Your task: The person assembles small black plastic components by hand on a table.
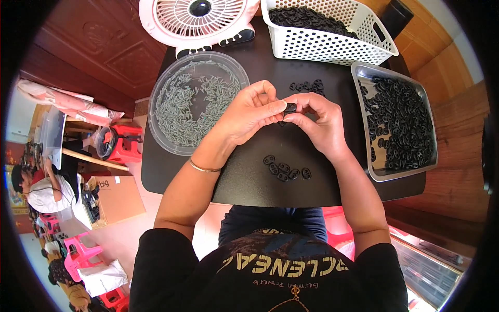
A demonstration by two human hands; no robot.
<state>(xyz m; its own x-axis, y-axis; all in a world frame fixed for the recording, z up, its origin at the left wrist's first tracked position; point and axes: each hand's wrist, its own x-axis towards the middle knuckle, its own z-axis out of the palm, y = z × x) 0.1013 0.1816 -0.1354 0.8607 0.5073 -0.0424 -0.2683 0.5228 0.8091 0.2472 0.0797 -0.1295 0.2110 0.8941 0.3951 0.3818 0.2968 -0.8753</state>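
Note:
In front of me, above the dark table, the fingertips of both hands meet at a small black plastic piece (290, 108). My left hand (252, 114) pinches it with the thumb along its left side. From the other side, my right hand (325, 122) grips it between thumb and forefinger. Fingers cover part of the piece. Nearer to me lie several black oval pieces with two holes (283, 168) in a loose group. Beyond my hands sits another small cluster of black parts (310, 86), partly hidden by my right hand.
A round clear tub (155, 112) of small grey-green rod-shaped pieces stands left. On the right, a metal tray (403, 176) holds many black oval pieces. A white perforated basket (327, 49) of black parts and a pink-and-white fan (200, 31) stand behind. People sit farther left.

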